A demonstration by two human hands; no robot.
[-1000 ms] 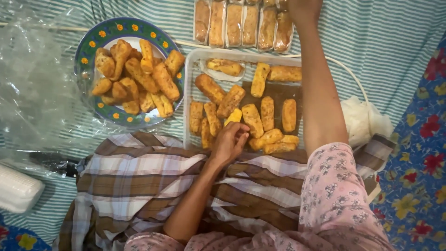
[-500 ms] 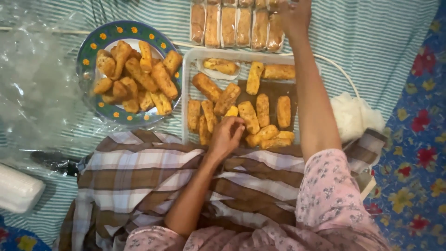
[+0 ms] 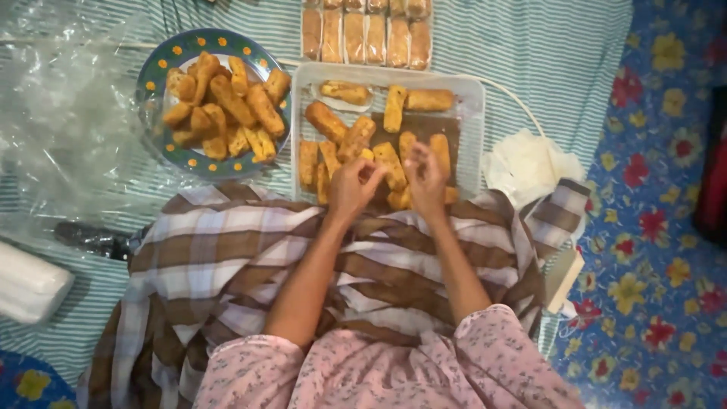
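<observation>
My left hand rests at the near edge of a white rectangular tray and pinches a small yellow fried roll at its fingertips. My right hand is just beside it, about a finger's width away. Its fingers are bent over the golden fried rolls lying on brown paper in the tray, and I cannot tell whether they grip one. A brown and white checked cloth covers my lap under both forearms.
A blue plate with yellow dots heaped with fried rolls stands left of the tray. A row of wrapped rolls lies beyond it. Clear plastic bags are at the left, crumpled white plastic at the right, and a white block at the lower left.
My right hand has drawn back from the wrapped rolls at the far side to the near part of the tray, beside my left hand. The left hand has stayed in place.
</observation>
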